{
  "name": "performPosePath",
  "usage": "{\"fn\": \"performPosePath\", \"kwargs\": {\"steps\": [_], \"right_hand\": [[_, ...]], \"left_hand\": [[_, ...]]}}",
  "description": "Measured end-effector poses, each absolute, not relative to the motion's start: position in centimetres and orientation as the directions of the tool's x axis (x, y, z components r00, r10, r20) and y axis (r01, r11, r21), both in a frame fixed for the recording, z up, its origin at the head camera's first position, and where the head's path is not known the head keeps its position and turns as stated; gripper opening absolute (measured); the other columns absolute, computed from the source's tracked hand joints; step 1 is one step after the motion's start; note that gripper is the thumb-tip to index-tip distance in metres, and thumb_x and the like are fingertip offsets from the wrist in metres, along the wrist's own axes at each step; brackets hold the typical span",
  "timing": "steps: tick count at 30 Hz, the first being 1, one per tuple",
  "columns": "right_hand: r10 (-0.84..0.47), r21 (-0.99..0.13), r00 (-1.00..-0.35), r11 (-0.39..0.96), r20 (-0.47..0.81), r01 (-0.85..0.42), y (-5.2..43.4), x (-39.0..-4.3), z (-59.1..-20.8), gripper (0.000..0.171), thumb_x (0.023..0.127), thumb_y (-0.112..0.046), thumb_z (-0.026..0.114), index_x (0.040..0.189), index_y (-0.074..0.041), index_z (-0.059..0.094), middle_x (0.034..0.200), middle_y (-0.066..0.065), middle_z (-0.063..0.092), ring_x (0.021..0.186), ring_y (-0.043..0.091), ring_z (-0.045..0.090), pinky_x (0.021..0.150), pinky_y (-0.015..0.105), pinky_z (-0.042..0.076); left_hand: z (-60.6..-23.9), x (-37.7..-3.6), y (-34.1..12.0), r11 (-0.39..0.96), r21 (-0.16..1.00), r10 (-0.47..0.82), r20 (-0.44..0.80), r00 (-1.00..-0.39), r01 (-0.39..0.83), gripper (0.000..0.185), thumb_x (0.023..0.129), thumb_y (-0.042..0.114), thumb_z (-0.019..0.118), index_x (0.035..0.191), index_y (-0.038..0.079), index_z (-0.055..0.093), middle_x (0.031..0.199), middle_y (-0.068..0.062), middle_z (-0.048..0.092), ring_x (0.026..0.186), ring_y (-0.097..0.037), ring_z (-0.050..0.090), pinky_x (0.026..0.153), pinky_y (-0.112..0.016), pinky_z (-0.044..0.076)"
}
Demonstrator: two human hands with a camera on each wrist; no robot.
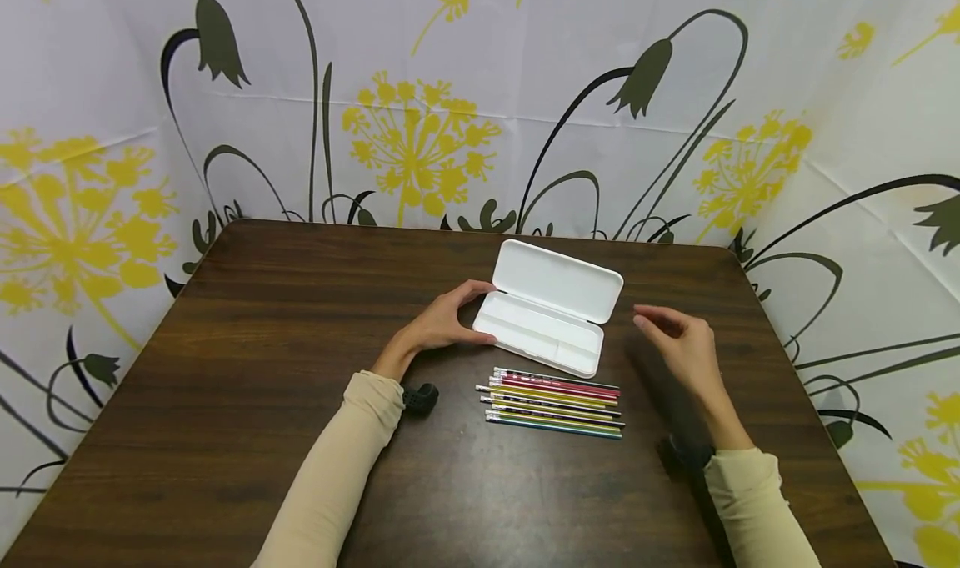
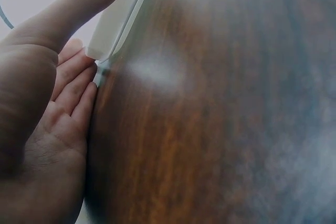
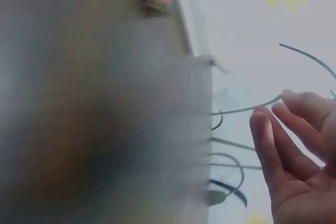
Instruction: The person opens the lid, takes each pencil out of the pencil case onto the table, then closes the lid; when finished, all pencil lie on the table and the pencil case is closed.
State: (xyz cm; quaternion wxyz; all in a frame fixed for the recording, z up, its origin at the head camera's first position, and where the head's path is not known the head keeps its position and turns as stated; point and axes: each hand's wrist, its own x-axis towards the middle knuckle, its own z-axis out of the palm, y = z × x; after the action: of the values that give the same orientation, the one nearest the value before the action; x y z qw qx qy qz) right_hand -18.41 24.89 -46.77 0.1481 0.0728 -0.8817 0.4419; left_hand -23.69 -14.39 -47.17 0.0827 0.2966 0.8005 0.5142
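Observation:
A white pencil case (image 1: pixel 558 283) lies on the table with its lid folded back, showing a long divided inside. My left hand (image 1: pixel 442 318) grips its left end, thumb at the front corner and fingers at the back. In the left wrist view, the thumb lies along the side of the case (image 2: pixel 113 30), with the other fingers beyond its end. To the right of the case, my right hand (image 1: pixel 686 347) hovers over the table, fingers loosely bent and holding nothing. Several pencils (image 1: pixel 555 403) of different colours lie side by side in front of the case, white-tipped ends to the left.
A dark wooden table (image 1: pixel 300 301) carries everything. Behind it and at both sides hangs a white curtain (image 1: pixel 450 17) with yellow and grey-green flowers. Each wrist wears a small black camera (image 1: pixel 422 398).

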Motion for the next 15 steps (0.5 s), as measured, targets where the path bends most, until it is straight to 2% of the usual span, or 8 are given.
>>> {"fn": "performPosePath", "kwargs": {"steps": [6, 11, 15], "right_hand": [[0.041, -0.817, -0.96, 0.535, 0.278, -0.214, 23.7, -22.2, -45.5, 0.033, 0.092, -0.03, 0.07, 0.117, -0.008, 0.072, 0.101, 0.009, 0.073, 0.087, 0.017, 0.069, 0.068, 0.016, 0.051], [0.052, -0.845, -0.97, 0.504, 0.237, -0.179, 23.3, -23.3, -45.1, 0.029, 0.092, -0.028, 0.071, 0.111, -0.006, 0.075, 0.097, 0.013, 0.073, 0.087, 0.029, 0.07, 0.067, 0.02, 0.053], [0.032, -0.853, -0.968, 0.482, 0.248, -0.202, 23.1, -23.6, -44.9, 0.026, 0.092, -0.024, 0.072, 0.108, -0.004, 0.076, 0.094, 0.017, 0.072, 0.083, 0.033, 0.069, 0.065, 0.024, 0.054]], "left_hand": [[-47.3, -23.6, -14.4, 0.287, 0.877, 0.561, 0.173, -0.809, 0.386, 0.079, 0.073, 0.009, 0.088, 0.139, -0.005, 0.045, 0.143, -0.023, 0.044, 0.138, -0.034, 0.035, 0.112, -0.048, 0.026], [-47.2, -23.5, -14.3, 0.274, 0.869, 0.569, 0.199, -0.798, 0.412, 0.079, 0.074, 0.005, 0.087, 0.139, -0.006, 0.043, 0.143, -0.026, 0.043, 0.137, -0.038, 0.035, 0.112, -0.049, 0.026], [-47.5, -23.7, -14.4, 0.267, 0.866, 0.562, 0.217, -0.799, 0.423, 0.08, 0.073, 0.005, 0.087, 0.138, -0.006, 0.044, 0.142, -0.025, 0.044, 0.137, -0.037, 0.036, 0.111, -0.05, 0.026]]}}
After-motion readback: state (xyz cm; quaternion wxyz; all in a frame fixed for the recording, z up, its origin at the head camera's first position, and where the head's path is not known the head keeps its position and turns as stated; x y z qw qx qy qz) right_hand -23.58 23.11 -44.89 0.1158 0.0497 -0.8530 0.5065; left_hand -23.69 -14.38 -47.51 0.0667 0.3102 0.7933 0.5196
